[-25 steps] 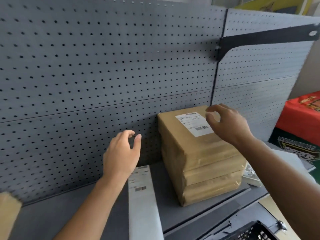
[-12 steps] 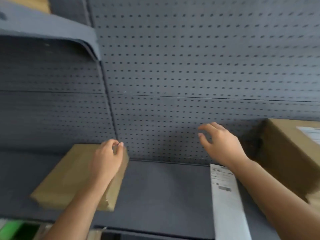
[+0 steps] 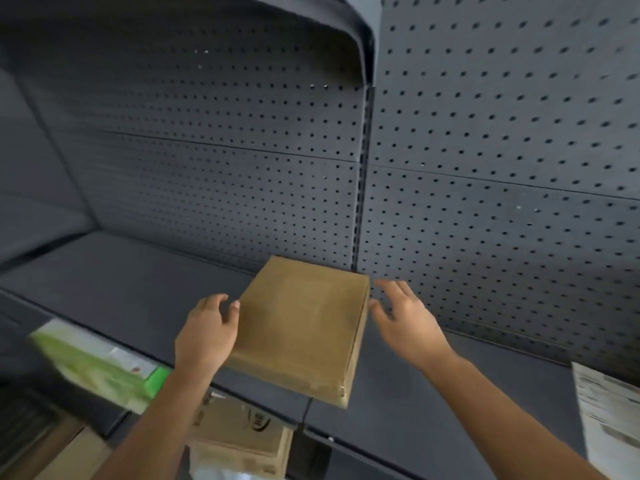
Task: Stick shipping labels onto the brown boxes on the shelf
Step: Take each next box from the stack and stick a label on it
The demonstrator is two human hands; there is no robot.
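Note:
A flat brown box (image 3: 304, 327) with a bare top lies on the dark grey shelf (image 3: 121, 289), its near corner hanging slightly over the front edge. My left hand (image 3: 207, 334) sits at the box's left side, fingers loosely curled, thumb tip touching the edge. My right hand (image 3: 405, 323) hovers just right of the box with fingers spread, holding nothing. A white strip of shipping labels (image 3: 606, 417) lies on the shelf at the far right, cut off by the frame.
Grey pegboard (image 3: 485, 168) backs the shelf. An upper shelf (image 3: 242, 15) overhangs the left bay. Below the shelf front sit a green-and-white package (image 3: 100, 365) and a printed cardboard carton (image 3: 242, 434).
The view has swung left, away from the labelled box stack. Both hands have moved over to the single bare box and now flank it.

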